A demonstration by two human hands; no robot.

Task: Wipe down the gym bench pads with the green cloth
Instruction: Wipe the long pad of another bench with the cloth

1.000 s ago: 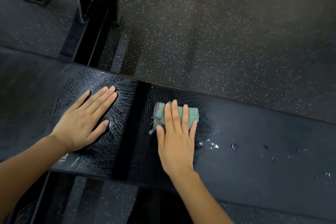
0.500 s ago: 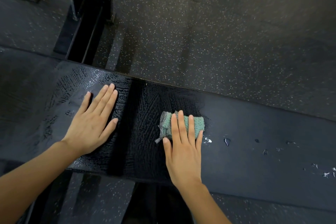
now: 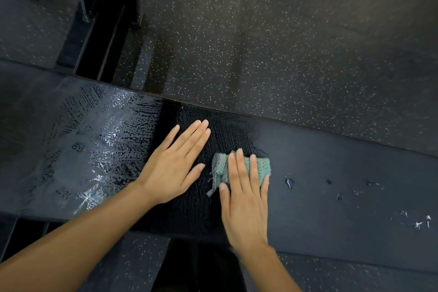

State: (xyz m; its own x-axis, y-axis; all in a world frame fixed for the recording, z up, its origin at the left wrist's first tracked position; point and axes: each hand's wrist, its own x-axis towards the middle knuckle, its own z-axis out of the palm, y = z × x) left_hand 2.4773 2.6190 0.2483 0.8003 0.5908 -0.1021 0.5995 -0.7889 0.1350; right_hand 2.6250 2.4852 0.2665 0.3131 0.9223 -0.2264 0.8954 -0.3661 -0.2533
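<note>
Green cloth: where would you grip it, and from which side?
From above, across the folded wad's exposed right end: the green cloth lies flat on the bench pad under the right hand, fingers straight. Skip the thin frayed left flap.

Your left grip (image 3: 173, 168) and right grip (image 3: 244, 206): bare. Your left forearm (image 3: 83, 242) and right forearm (image 3: 272, 270): bare to frame edge. Short fingernails.

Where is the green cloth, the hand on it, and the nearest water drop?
green cloth (image 3: 263, 166): head view, its uncovered right end.
right hand (image 3: 245, 206): head view, back of the hand.
water drop (image 3: 289, 183): head view, its middle.
</note>
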